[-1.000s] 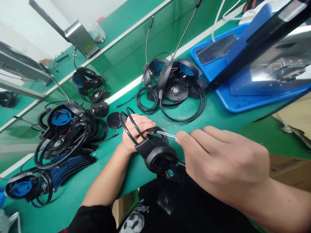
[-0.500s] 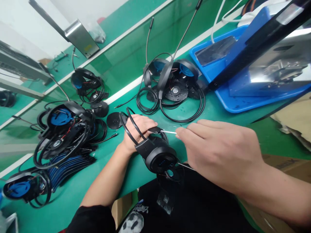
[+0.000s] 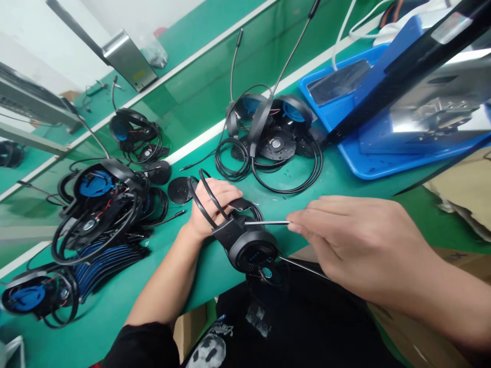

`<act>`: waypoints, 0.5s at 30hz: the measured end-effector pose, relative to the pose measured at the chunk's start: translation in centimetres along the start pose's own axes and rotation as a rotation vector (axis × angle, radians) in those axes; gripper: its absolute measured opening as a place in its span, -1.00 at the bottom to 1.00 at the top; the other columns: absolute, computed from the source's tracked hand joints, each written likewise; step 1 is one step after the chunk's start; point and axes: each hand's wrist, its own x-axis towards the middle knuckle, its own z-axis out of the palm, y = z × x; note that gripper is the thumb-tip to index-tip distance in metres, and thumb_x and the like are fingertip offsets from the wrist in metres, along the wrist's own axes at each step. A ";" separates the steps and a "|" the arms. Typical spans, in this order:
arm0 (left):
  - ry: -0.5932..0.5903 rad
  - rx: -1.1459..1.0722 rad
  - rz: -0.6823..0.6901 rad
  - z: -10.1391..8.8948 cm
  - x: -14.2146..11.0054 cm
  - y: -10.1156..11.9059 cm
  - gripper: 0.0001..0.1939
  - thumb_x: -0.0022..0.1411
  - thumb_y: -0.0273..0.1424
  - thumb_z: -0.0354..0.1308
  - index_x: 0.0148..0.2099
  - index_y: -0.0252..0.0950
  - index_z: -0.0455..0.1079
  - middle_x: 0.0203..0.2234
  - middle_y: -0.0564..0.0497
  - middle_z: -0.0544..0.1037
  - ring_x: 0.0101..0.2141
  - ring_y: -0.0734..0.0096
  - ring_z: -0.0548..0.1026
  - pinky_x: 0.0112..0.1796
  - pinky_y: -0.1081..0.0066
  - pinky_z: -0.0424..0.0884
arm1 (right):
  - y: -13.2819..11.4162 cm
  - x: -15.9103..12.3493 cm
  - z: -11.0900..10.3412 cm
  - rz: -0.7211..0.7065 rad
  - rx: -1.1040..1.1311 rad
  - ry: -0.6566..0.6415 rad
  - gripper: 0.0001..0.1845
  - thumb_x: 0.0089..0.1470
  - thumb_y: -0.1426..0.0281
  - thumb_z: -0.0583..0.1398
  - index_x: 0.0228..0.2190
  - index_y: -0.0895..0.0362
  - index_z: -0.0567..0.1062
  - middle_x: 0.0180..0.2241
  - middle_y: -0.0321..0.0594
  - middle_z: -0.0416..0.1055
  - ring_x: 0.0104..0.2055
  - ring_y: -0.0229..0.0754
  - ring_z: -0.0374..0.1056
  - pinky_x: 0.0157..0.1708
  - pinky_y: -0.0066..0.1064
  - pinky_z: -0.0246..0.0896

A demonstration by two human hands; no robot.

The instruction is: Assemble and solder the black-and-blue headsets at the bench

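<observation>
My left hand (image 3: 213, 204) is closed around a black headset (image 3: 253, 245), behind its two headband wires. Most of those fingers are hidden by the headset. The ear cup facing me is uncovered, and a small round part with thin wires hangs below it. In my right hand (image 3: 353, 240) I pinch slim metal tweezers (image 3: 268, 223), their tips at the upper part of the ear cup near the headband joint. Whether the tips touch it I cannot tell. A thin metal boom (image 3: 303, 268) runs from the headset below my right hand.
More opened headsets (image 3: 276, 128) with coiled cables lie at the back by the green divider. Others (image 3: 95, 204) crowd the left, beside a stack of black and blue curved strips (image 3: 111, 268). A round black cover (image 3: 180, 190) lies near my left hand. A blue tray (image 3: 360, 171) holds equipment at right.
The tweezers have moved from a black piece by my left fingertips down to the headset's ear cup. My right hand shifted right, then slightly down. My left hand keeps its hold.
</observation>
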 end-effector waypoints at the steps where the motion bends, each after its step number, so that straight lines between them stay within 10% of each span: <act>1: 0.001 -0.006 -0.002 -0.1 0.0 0.0 -0.72 0.53 -0.26 -0.01 -0.08 -0.22 0.51 -0.27 -0.07 0.72 -0.19 0.28 0.68 -0.10 0.26 0.48 | 0.1 -0.1 -0.2 -0.020 -0.012 0.010 -0.68 0.25 0.48 0.10 -0.40 0.11 0.64 -0.53 -0.28 0.50 -0.53 -0.25 0.35 -0.52 -0.33 -0.09; 15: 0.021 -0.028 -0.029 0.2 -0.2 0.2 -0.75 0.51 -0.30 0.02 -0.09 -0.25 0.51 -0.28 -0.07 0.70 -0.19 0.29 0.67 -0.09 0.28 0.49 | -0.5 0.0 0.4 -0.025 -0.053 0.108 -0.70 0.31 0.45 0.13 -0.36 0.16 0.65 -0.53 -0.28 0.50 -0.51 -0.24 0.38 -0.51 -0.31 -0.03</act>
